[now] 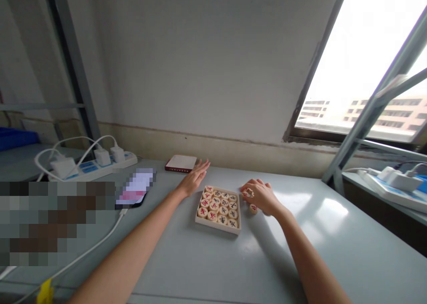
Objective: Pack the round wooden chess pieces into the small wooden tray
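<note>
A shallow white box [217, 227] filled with rows of round Chinese chess pieces [213, 207], marked in red and black, rests on the grey table. My left hand [193, 179] is just beyond its left side, palm down with fingers stretched out, holding nothing. To the right of the box, my right hand [263, 195] curls its fingers around a Chinese chess piece [245, 194] close to the tabletop; the fingers partly cover it. Another red-marked piece [253, 208] lies beneath that hand's near edge. A dark red box lid [181, 163] with a pale top sits behind my left hand.
A phone [136, 188] on a white cable [100, 241] lies left, near a power strip [100, 168] with chargers. Blurred blocks cover part of the left side. Metal frame posts [353, 135] and another power strip [396, 186] stand right. A wall and window close off the back.
</note>
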`<state>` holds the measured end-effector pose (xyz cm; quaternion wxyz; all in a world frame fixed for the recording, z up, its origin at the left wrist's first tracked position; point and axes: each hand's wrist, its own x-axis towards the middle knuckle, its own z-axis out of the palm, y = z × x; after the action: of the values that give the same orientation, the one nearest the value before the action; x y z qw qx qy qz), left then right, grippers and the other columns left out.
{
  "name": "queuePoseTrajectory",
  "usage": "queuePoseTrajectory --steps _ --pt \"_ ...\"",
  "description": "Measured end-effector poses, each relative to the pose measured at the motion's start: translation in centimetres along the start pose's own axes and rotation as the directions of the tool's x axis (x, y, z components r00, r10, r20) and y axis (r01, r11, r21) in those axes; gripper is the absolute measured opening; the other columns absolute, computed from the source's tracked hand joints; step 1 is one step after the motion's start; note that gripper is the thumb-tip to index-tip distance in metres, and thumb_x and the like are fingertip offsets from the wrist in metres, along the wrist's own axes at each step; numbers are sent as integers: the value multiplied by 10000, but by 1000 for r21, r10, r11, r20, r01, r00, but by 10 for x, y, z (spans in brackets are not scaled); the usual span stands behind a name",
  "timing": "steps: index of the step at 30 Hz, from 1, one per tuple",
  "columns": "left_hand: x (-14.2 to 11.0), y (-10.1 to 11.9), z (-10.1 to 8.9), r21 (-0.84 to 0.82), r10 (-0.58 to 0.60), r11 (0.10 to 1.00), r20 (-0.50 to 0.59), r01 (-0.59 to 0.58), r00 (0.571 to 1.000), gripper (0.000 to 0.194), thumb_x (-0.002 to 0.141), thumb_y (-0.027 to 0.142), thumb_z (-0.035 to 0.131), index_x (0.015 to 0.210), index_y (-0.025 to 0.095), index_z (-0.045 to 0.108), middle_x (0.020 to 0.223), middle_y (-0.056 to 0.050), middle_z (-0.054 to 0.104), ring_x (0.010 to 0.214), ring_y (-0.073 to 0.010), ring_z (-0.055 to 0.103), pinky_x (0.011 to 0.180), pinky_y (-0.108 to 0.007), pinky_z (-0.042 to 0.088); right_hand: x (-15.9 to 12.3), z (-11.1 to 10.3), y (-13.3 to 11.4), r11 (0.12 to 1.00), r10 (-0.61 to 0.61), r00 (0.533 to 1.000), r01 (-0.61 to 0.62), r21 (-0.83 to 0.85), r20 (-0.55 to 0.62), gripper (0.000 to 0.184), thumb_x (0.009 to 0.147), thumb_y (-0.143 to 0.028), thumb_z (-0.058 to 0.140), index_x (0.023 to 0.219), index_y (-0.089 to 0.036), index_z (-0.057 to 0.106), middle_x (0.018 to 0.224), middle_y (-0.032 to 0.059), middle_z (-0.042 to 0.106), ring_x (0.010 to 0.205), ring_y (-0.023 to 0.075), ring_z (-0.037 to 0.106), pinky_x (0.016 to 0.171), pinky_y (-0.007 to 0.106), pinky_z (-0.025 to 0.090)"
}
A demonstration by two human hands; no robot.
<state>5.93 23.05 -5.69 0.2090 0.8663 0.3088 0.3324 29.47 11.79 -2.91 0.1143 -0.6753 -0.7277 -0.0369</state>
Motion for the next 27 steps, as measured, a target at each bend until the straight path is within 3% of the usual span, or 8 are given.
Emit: queuePoseTrajectory --steps 4,6,9,11,15,19,24,27 --pt "-2 6 -2 396 191 901 3 -177 982 487 889 301 223 1355 169 178 1432 -17 143 1322 -147 18 1086 -369 72 1 -5 -11 992 -37 999 41 124 -29 251 745 -172 552 969 -271 607 1020 38 567 993 236 461 823 403 323" --pt "-2 11 -1 527 240 825 1 -205 971 494 889 278 239 1363 189 132 1436 -16 117 1323 -157 19 1082 -392 79 1 -7 -23 957 -145 989 138 254 6 285 737 -171 566 997 -285 592 1027 23 560 966 209 483 832 384 347" --pt "-1 15 1 643 279 730 27 -231 960 508 882 250 272 1364 215 118 1437 -19 108 1323 -169 38 1075 -414 95 -2 -6 -43 841 -386 919 316 440 79 337 716 -155 595 1031 -275 580 1043 17 557 948 172 507 834 314 386" --pt "-2 15 1 680 288 694 40 -237 957 512 877 238 287 1363 225 124 1437 -21 105 1322 -173 50 1072 -418 107 -4 -3 -53 789 -464 882 369 491 83 384 701 -117 595 1057 -260 570 1077 25 549 981 167 501 857 294 384" --pt "-4 12 1 707 290 670 30 -226 956 508 877 230 289 1361 233 135 1439 -24 103 1323 -180 58 1067 -430 113 -6 6 -62 818 -429 901 356 451 66 363 689 -117 607 1030 -235 578 1105 44 540 1017 189 479 888 332 363" --pt "-4 13 0 693 303 682 24 -234 953 500 872 221 307 1352 239 171 1436 -33 141 1321 -193 77 1058 -462 109 -3 4 -56 856 -378 925 333 396 39 234 708 -249 629 939 -240 590 1013 34 559 953 194 493 838 347 371" --pt "-2 16 0 581 245 796 -57 -167 968 353 870 274 318 1182 202 468 1330 -64 378 1228 -199 325 1013 -410 264 -1 -13 -30 952 -183 982 167 256 41 206 714 -360 610 886 -251 584 921 27 561 906 210 480 807 381 351" --pt "-1 14 0 549 151 833 -106 -69 983 308 852 288 344 1051 197 562 1232 -64 477 1131 -188 432 962 -364 337 -4 -20 -12 985 -85 987 62 162 139 219 717 -338 589 908 -231 583 951 55 554 958 230 462 824 386 343"
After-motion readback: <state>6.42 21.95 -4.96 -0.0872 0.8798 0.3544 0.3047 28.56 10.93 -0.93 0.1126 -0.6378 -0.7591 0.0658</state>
